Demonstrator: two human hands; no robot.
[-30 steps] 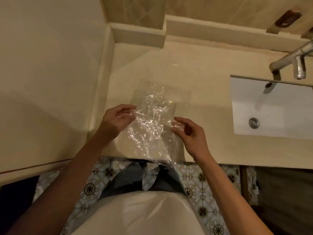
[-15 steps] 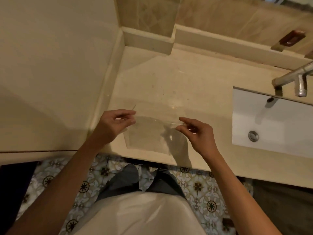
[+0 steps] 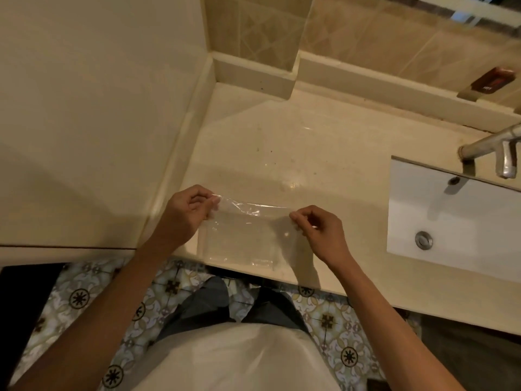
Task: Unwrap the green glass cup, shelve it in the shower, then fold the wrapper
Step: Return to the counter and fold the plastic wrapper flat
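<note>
The clear plastic wrapper (image 3: 245,235) lies flat on the beige counter (image 3: 282,142) near its front edge, folded over with the crease along its far side. My left hand (image 3: 184,213) pinches the wrapper's far left corner. At the far right corner my right hand (image 3: 318,230) pinches the same edge. The green glass cup is not in view.
A white sink (image 3: 456,221) with a metal drain is set into the counter at the right, under a chrome tap (image 3: 496,148). A small brown object (image 3: 296,77) sits on the back ledge. A wall (image 3: 98,108) runs along the left. Patterned floor tiles lie below.
The crinkled wrapper, held up over the counter edge a second ago, now lies folded flat on the counter. Both hands have stayed on its top corners, pinched tighter.
</note>
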